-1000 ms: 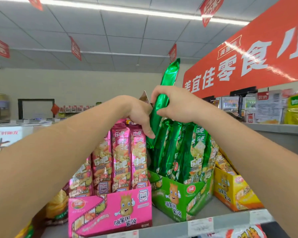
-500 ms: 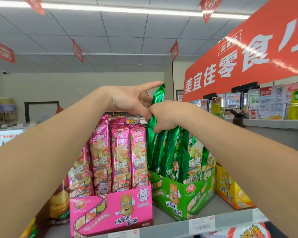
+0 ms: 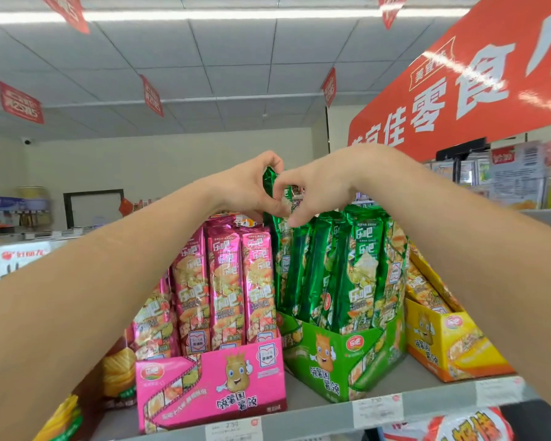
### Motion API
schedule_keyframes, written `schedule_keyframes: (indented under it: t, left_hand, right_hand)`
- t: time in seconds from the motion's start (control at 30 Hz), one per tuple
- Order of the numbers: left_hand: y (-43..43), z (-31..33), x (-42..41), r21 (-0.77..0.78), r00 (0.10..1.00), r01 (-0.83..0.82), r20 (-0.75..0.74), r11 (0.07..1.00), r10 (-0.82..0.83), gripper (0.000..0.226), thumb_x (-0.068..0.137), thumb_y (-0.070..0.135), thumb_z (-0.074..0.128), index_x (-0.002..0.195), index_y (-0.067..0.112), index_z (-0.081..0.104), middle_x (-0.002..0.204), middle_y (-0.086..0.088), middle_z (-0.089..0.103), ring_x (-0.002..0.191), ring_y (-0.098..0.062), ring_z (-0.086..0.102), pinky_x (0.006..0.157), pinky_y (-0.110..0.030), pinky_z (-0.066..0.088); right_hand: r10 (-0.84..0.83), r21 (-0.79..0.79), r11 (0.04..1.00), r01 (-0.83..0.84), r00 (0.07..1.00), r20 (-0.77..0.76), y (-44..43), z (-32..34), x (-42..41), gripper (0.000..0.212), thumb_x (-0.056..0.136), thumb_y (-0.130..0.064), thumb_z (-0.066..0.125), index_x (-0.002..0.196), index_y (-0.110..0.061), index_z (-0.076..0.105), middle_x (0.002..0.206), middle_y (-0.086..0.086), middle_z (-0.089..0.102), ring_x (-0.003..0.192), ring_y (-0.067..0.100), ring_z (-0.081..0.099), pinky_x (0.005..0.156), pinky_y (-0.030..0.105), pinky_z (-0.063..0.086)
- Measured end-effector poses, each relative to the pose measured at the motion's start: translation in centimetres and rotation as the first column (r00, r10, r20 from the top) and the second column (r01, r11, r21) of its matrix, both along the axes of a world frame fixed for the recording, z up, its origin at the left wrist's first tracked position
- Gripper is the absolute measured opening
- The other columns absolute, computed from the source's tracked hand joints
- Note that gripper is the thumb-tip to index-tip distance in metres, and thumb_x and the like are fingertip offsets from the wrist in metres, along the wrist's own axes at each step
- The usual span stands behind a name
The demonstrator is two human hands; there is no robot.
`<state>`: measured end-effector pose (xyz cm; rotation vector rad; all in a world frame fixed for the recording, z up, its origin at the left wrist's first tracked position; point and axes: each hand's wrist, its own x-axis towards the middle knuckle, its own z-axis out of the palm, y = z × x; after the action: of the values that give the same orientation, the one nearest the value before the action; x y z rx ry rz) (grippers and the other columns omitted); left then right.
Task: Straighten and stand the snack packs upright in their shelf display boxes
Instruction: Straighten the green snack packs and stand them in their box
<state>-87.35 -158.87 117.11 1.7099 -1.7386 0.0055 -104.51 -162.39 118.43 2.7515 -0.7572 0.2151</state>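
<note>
Held pack: a green snack pack is seen at the left end of the green display box, with its top raised above the other green packs.
Long axis: close to vertical; the top is tipped slightly left, toward the pink packs.
Left hand: its fingers are curled over the pack's top from the left, with the thumb lower on the same edge.
Right hand: its fingers are pinched on the pack's top from the right.
Key relation: the pack is caught between both hands, and neither is clearly nearer.
Next move, as judged: the pack would be pressed straight down along its axis and the top eased right.
Risk: the neighbouring pink packs could be nudged.
Elsewhere: the pink box and yellow box are set on the same shelf.
</note>
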Motion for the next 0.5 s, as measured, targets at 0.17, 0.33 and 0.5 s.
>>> schedule_keyframes:
  t: [0.17,0.33,0.5]
  left_hand:
    - [-0.4,-0.5,0.1,-0.004,0.995,-0.056,-0.079,0.998,0.056,0.059,0.075,0.003,0.081,0.111,0.024,0.038,0.075,-0.005,0.053,0.052,-0.012,0.057,0.056,-0.034,0.059]
    - [-0.5,-0.4,-0.3,-0.022,0.990,-0.026,-0.137,0.999,0.023,0.057,0.074,0.005,0.082,0.104,0.028,0.040,0.060,0.001,0.058,0.045,-0.010,0.055,0.054,-0.032,0.057]
    - [0.0,-0.3,-0.4,-0.044,0.968,-0.007,-0.249,0.999,-0.004,0.054,0.078,0.005,0.078,0.106,0.028,0.039,0.090,-0.018,0.071,0.076,-0.038,0.069,0.069,-0.048,0.061]
  right_hand:
    - [0.024,0.098,0.995,-0.018,0.998,-0.057,-2.0,-2.2,0.3,0.042,0.089,-0.044,0.065,0.127,-0.032,0.055,0.146,-0.002,0.042,0.128,0.023,0.043,0.100,0.035,0.034]
    - [0.106,0.197,0.973,-0.119,0.992,0.075,-2.4,-2.4,0.2,0.013,0.077,-0.031,0.075,0.086,-0.039,0.070,0.116,-0.012,0.061,0.100,0.012,0.056,0.083,0.030,0.040]
    - [0.072,0.146,0.984,-0.101,0.978,0.196,-3.1,-2.1,0.4,0.019,0.078,-0.040,0.067,0.077,-0.022,0.071,0.077,-0.004,0.060,0.069,0.013,0.054,0.061,0.028,0.041]
